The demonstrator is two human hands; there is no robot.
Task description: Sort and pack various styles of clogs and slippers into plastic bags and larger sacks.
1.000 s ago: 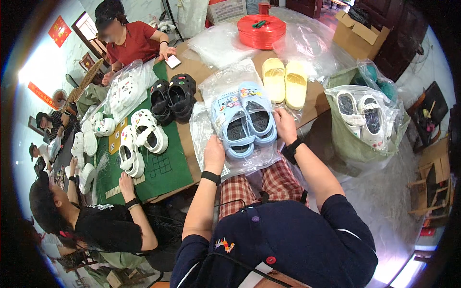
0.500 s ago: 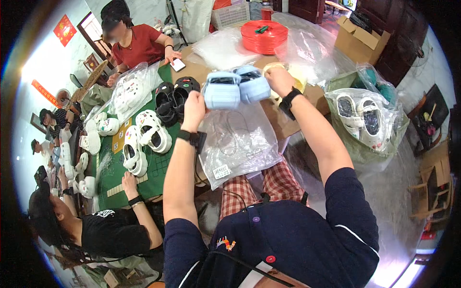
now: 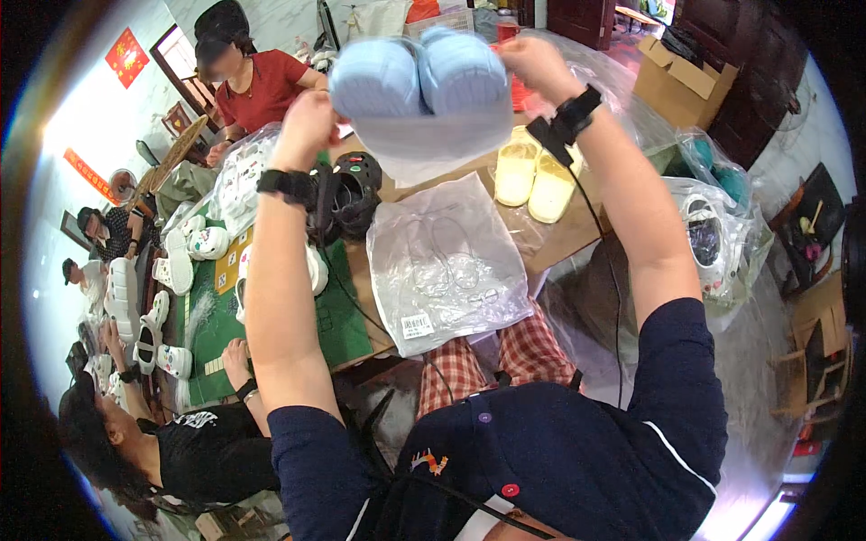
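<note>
Over a crowded counter (image 3: 577,236) strewn with clogs, I have the pair of pale blue clogs (image 3: 419,77) lifted high — left hand (image 3: 305,126) and right hand (image 3: 534,61) each closed on an end. They look half-sleeved in their clear bag (image 3: 433,149), while an empty plastic bag (image 3: 446,261) lies below — my fingertips are hidden behind the soles.

matt pale-blue foam clogs (image 3: 422,79), glossy clear plastic bag (image 3: 448,261), brown cardboard box (image 3: 684,83)

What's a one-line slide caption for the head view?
Both hands, left hand and right hand, lift a pair of light blue clogs above a clear plastic bag on the table.
</note>
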